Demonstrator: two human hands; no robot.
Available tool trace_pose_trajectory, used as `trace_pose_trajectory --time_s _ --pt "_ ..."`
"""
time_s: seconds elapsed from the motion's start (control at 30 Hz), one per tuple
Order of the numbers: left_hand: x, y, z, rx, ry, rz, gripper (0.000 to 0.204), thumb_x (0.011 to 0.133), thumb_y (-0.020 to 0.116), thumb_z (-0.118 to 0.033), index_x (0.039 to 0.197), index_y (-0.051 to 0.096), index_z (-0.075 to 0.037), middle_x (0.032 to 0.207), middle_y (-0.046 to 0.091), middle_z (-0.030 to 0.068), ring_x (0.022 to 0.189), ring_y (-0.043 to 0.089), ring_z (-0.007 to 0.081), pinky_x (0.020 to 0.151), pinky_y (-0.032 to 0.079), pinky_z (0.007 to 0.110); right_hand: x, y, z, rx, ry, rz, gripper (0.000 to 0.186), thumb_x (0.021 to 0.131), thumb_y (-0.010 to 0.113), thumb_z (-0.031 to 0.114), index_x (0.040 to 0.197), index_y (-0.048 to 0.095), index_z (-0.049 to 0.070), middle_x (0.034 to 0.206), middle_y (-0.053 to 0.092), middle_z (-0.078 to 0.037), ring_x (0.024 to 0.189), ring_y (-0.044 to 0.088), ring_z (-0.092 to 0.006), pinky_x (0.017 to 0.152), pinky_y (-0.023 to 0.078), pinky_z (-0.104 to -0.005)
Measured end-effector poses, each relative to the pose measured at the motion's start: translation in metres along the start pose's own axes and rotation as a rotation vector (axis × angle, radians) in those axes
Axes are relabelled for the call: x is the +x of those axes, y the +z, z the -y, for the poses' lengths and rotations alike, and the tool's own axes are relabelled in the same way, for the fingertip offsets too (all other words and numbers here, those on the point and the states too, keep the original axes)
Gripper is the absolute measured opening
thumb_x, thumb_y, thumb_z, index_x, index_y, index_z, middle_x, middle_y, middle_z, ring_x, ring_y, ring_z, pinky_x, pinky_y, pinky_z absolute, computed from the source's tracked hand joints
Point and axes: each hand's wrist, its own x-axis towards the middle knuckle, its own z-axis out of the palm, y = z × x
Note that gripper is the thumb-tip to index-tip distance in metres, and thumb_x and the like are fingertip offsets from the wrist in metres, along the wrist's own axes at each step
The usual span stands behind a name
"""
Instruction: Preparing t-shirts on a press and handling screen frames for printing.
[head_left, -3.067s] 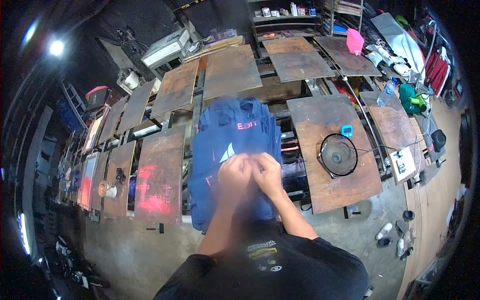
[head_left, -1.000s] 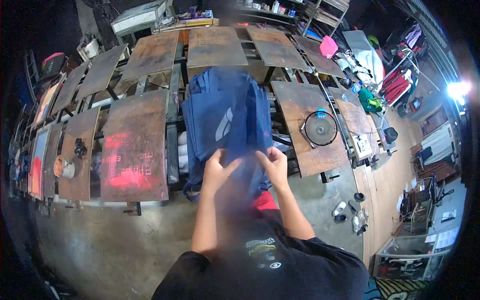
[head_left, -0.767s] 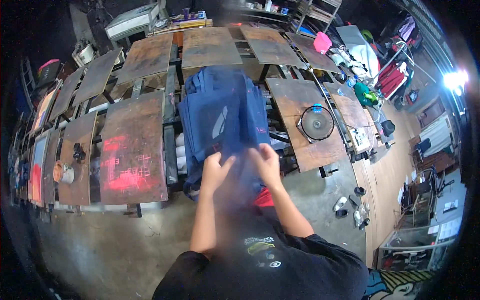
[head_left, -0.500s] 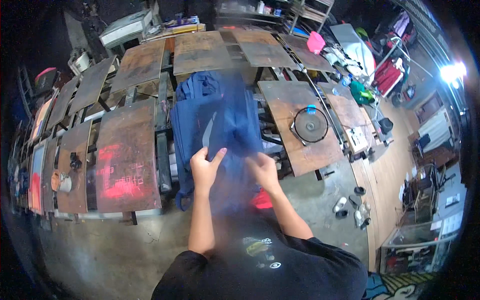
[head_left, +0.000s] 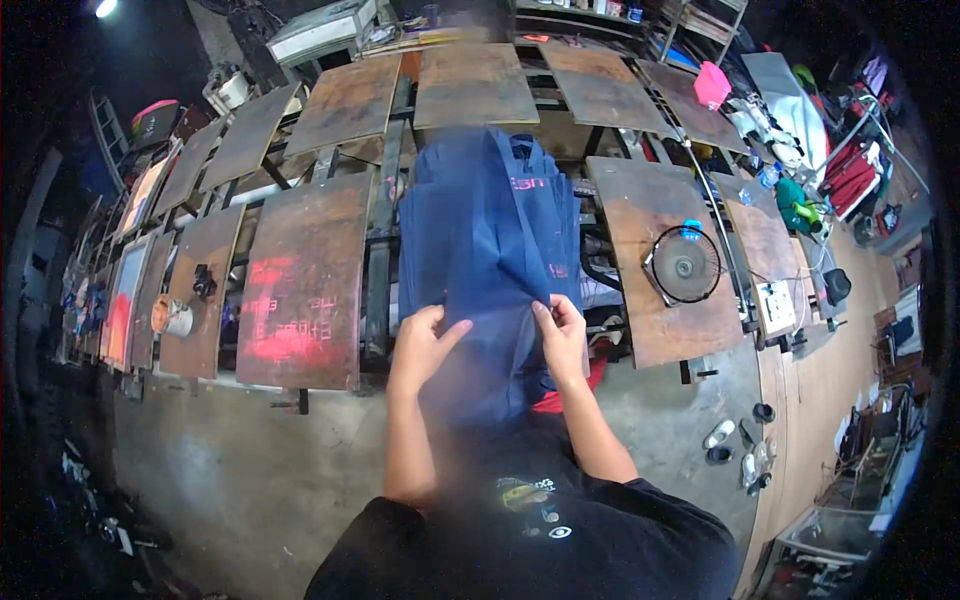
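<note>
- A metal cup [head_left: 172,316] sits far left on a narrow rusty board [head_left: 205,290], with a small dark tool [head_left: 204,282] just above it
- Next comes a wider brown board [head_left: 310,280] that bears smeared pink paint marks [head_left: 280,320] on its lower half; it lies just left of the blue cloth
- The left hand [head_left: 420,345] rests on the lower left part of the blue shirt [head_left: 490,260], its thumb out to the right and its fingers curled on the fabric; whether it pinches the cloth or only presses it I cannot tell, since the fabric there is blurred
- The blue shirt lies spread over the middle surface in front of the person, collar end away from them, with small pink lettering near the top; its near edge hangs toward the person's chest
- The right hand [head_left: 562,335] is closed on a fold of the shirt, fingertips pinching the cloth at the point where a crease runs up and left
- A bit of red cloth [head_left: 565,395] shows below the right hand, under the shirt's edge
- Right of the shirt, another rusty board [head_left: 640,330] carries a round black fan [head_left: 685,265] with a small blue object [head_left: 692,234] touching its upper rim
- Farther right, a pink container [head_left: 712,86] stands on a far board, and shoes [head_left: 722,440] lie on the concrete floor [head_left: 250,460]
</note>
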Motion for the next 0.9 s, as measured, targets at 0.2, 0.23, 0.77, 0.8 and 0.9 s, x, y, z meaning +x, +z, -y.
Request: trace_pose_trajectory --time_s 0.2,0.23,0.77,0.8,0.9 --pt "0.008 -0.026 -0.017 -0.035 0.014 -0.437 0.021 0.096 0.064 -0.021 0.09 0.064 -0.002 0.069 0.057 -0.0026 0.063 0.049 0.0032 0.057 0.04 0.023 -0.009 0.03 0.012 -0.226 0.016 0.411 0.024 0.095 0.063 0.024 0.085 0.063 0.002 0.072 0.057 -0.003 0.066 0.052 -0.0129 0.059 0.041 -0.0306" --pt "0.01 -0.036 -0.026 0.082 0.069 -0.486 0.02 0.097 0.062 -0.021 0.094 0.064 -0.001 0.073 0.058 -0.0012 0.065 0.05 0.0042 0.059 0.041 0.023 -0.014 0.039 0.024 -0.359 -0.037 0.505 0.029 0.095 0.062 0.028 0.09 0.069 0.0 0.077 0.069 -0.012 0.07 0.065 -0.0213 0.064 0.047 -0.0361" --pt "0.042 -0.081 -0.138 0.041 0.38 -0.788 0.022 0.09 0.073 -0.02 0.084 0.06 -0.003 0.072 0.052 -0.0051 0.066 0.042 0.0037 0.059 0.035 0.021 0.025 0.092 0.081 0.275 -0.044 0.482 0.015 0.098 0.059 0.014 0.084 0.055 0.009 0.077 0.048 0.009 0.07 0.042 -0.0007 0.064 0.035 -0.019" --pt "0.05 -0.08 -0.138 -0.028 0.408 -0.741 0.022 0.091 0.073 -0.021 0.086 0.061 -0.003 0.072 0.052 -0.005 0.066 0.042 0.0035 0.06 0.036 0.022 0.03 0.09 0.084 0.302 -0.093 0.418 0.016 0.098 0.059 0.014 0.084 0.055 0.009 0.077 0.047 0.01 0.07 0.041 -0.0005 0.062 0.034 -0.0186" --pt "0.061 -0.071 -0.127 -0.004 0.289 -0.531 0.024 0.092 0.071 -0.022 0.084 0.061 -0.001 0.068 0.05 -0.0059 0.061 0.039 0.0022 0.054 0.035 0.021 0.044 0.073 0.103 0.266 -0.164 0.22 0.013 0.098 0.061 0.012 0.085 0.059 0.008 0.075 0.049 0.01 0.067 0.04 0.0004 0.058 0.033 -0.018"
